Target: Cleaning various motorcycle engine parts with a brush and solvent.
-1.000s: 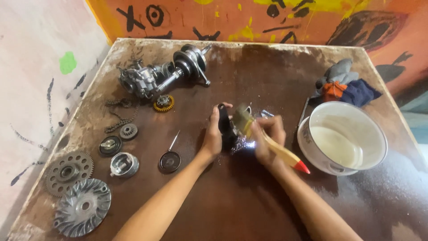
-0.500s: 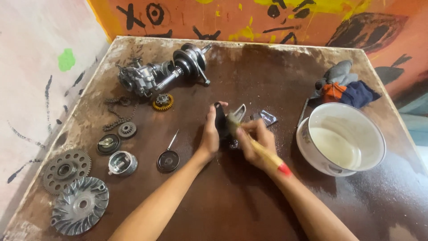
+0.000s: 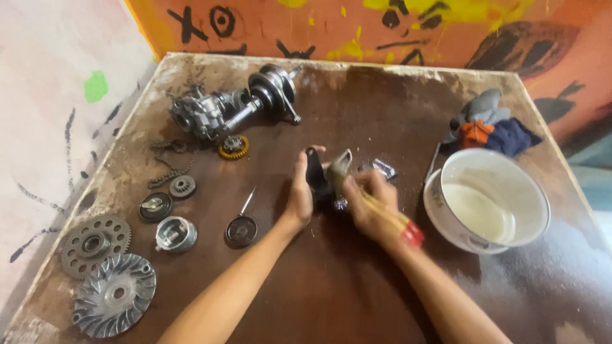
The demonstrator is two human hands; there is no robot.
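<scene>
Hands meet at the middle of a dark brown table (image 3: 357,286), seen from above. Left hand (image 3: 299,194) stands on edge, palm turned inward, fingers closed around a small black part (image 3: 313,171) that it holds upright just off the tabletop; the part's exact shape cannot be told. Right hand (image 3: 368,205) is wrapped tight around the wooden handle of a paintbrush (image 3: 381,210), red tip of the handle sticking out past the wrist, bristles up against the black part. Motion blur over the right hand. Just beyond the right hand's knuckles, a small shiny metal piece (image 3: 384,168) lies on the table. To the right, a white bowl (image 3: 532,191) holding pale liquid sits near the right forearm; behind it a heap of rags (image 3: 488,124), grey, orange and dark blue. On the left half, engine parts laid out well apart from the hands: a crankshaft assembly (image 3: 233,108) at the far side, a brass-coloured gear (image 3: 233,148) just in front of it, a short chain (image 3: 167,167), a valve (image 3: 241,226) nearest the left wrist, a toothed sprocket (image 3: 95,244) and a finned pulley disc (image 3: 115,295) at the near left corner. Orange painted wall (image 3: 357,25) behind the table.
</scene>
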